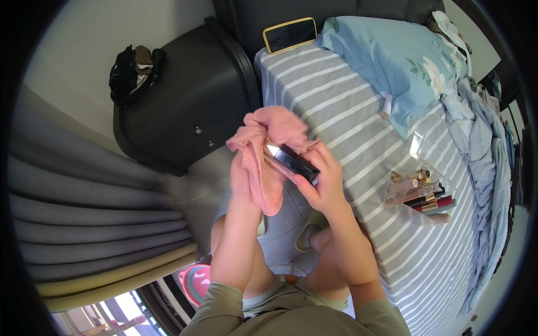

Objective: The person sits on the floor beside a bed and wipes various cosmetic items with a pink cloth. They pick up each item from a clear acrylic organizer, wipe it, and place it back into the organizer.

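Observation:
My left hand [243, 180] holds a pink cloth [269, 180], which hides most of its fingers. Folds of the fabric wrap around one end of a cosmetic tube [297, 163] with a glossy black cap and a pale, shiny body. The thumb and fingers of my right hand [325, 182] grip this tube at its black end, and its far end is covered by the cloth. To the right, on the bed, a clear plastic box [397, 210] holds several lipsticks and other cosmetic tubes. Its transparent lid [433, 161] stands raised.
A striped bed [370, 143] runs along the right, with a blue pillow [378, 54], a small white tube [387, 106] and a yellow-framed phone [291, 35]. A black nightstand [185, 88] stands ahead left, near a grey curtain [96, 214]. A pink basin [196, 283] sits low at left.

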`<action>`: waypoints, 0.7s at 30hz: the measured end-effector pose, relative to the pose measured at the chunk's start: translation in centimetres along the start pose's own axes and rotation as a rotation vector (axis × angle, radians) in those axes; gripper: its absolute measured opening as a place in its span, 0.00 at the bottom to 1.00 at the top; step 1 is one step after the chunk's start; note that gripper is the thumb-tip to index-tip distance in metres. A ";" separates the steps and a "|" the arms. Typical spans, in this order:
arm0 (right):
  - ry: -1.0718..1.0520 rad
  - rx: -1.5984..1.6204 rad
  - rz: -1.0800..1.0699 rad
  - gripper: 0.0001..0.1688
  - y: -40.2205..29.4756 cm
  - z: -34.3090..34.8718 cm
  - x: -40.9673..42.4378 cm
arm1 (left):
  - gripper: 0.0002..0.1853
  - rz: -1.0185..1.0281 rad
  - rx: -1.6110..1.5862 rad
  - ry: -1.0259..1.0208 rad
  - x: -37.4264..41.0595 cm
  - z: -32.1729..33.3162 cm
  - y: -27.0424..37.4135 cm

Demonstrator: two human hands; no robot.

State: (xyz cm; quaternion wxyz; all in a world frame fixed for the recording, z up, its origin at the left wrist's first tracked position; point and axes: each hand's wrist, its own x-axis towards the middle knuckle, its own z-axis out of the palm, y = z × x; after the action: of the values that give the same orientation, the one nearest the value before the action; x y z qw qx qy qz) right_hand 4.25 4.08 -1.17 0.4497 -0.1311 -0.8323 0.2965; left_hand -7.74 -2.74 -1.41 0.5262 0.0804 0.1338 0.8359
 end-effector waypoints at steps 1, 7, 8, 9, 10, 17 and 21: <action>-0.008 0.016 0.015 0.16 0.0 -0.1 0.0 | 0.15 -0.014 -0.011 -0.021 0.2 -0.7 0.3; -0.004 0.215 0.054 0.16 0.2 0.3 -0.2 | 0.14 0.120 0.518 -0.179 0.2 0.2 1.1; -0.002 0.256 0.070 0.16 0.4 0.5 -0.5 | 0.14 0.145 0.595 -0.145 0.1 0.3 1.0; 0.000 0.296 0.085 0.16 0.5 0.8 -0.7 | 0.14 0.168 0.667 -0.112 0.1 0.4 0.9; 0.013 0.336 0.091 0.17 0.7 1.1 -0.9 | 0.14 0.189 0.739 -0.078 0.1 0.3 0.9; 0.122 0.529 0.174 0.20 0.5 2.6 -1.6 | 0.15 0.693 1.513 -0.236 0.0 1.3 0.5; 0.236 0.699 0.353 0.21 -0.2 3.3 -1.9 | 0.18 0.215 0.560 -0.365 -0.2 -0.3 -0.8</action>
State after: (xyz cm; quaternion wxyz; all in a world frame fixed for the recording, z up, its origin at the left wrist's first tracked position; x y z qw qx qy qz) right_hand 2.59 1.75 -3.68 0.5019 -0.1443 -0.5889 0.6169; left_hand -7.01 -2.63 -1.91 0.4080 0.3834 0.2523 0.7893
